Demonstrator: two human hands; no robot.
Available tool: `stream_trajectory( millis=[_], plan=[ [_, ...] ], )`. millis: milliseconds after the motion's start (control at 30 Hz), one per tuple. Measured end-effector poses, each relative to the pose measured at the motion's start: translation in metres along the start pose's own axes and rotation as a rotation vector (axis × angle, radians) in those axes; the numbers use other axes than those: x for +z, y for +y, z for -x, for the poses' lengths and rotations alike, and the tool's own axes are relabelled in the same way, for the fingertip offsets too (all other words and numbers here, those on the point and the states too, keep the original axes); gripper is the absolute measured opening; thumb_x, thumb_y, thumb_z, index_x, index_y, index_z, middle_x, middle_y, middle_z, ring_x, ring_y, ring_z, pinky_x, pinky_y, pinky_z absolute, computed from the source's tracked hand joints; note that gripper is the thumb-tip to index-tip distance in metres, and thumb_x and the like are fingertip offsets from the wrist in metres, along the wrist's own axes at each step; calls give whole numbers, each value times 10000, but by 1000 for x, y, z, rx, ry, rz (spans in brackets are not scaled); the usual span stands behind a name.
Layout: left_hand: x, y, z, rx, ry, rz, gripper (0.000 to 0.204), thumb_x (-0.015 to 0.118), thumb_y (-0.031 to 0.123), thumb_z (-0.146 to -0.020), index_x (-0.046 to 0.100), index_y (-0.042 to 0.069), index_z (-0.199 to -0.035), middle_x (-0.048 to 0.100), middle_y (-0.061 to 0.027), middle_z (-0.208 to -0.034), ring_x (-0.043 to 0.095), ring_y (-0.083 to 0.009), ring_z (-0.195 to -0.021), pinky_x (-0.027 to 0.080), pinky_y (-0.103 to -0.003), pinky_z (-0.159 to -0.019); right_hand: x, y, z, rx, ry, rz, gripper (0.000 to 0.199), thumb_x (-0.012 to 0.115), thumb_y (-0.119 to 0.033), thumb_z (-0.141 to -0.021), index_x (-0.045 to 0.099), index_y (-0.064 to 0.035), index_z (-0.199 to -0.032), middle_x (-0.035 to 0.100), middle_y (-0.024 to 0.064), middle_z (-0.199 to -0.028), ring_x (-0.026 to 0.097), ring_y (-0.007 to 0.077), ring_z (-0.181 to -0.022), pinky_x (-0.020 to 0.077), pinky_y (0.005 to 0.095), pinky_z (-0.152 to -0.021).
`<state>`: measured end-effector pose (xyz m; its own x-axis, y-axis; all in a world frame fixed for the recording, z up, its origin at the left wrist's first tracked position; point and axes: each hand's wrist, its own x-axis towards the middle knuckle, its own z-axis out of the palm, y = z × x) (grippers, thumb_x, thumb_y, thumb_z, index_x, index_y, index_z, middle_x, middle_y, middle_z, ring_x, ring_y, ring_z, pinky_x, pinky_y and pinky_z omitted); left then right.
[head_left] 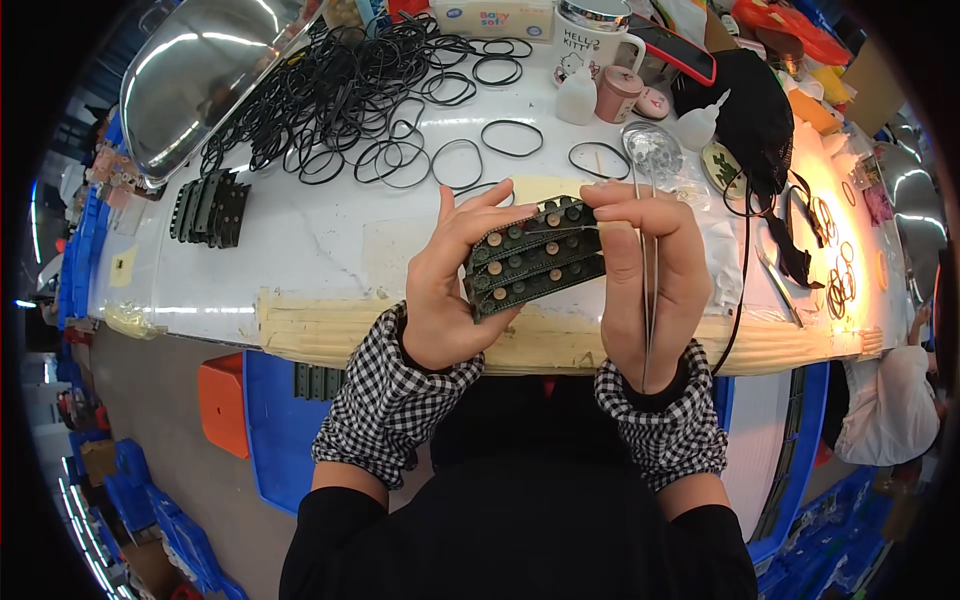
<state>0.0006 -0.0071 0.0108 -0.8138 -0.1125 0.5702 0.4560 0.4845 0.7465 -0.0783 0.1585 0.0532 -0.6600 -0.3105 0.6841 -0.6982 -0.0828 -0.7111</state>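
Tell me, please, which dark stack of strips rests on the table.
The far-left stack, by the shiny metal object; the left hand holds the middle stack.

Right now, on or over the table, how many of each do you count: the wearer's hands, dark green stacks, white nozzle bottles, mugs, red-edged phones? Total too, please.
Hands: 2 (left hand, right hand)
Dark green stacks: 2 (held stack, left stack)
Nozzle bottles: 2
Mug: 1
Phone: 1
Total: 8
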Motion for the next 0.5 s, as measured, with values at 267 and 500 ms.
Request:
stream_trajectory(
  millis=[267, 500],
  plan=[
    [1, 3, -1, -13, 5, 7, 554, 713, 36, -702, 582, 76, -1238, 650, -96, -1229, 443, -395, -1340, 20, -661, -1135, 8, 0, 4, 88, 7, -33, 75, 648, -23, -899, 623, -7, -968, 666, 128, -975, 623, 213, -882, 484, 307, -805],
    [1, 2, -1, -4, 4, -10, 550, 718, 47, -705, 582, 77, -1238, 652, -95, -1220, 444, -395, -1339, 22, -660, -1135, 7, 1, 3, 64, 13, -25, 63, 628, -15, -911, 610, -5, -971, 667, 133, -986, 626, 204, -895, 481, 300, -816]
  ],
)
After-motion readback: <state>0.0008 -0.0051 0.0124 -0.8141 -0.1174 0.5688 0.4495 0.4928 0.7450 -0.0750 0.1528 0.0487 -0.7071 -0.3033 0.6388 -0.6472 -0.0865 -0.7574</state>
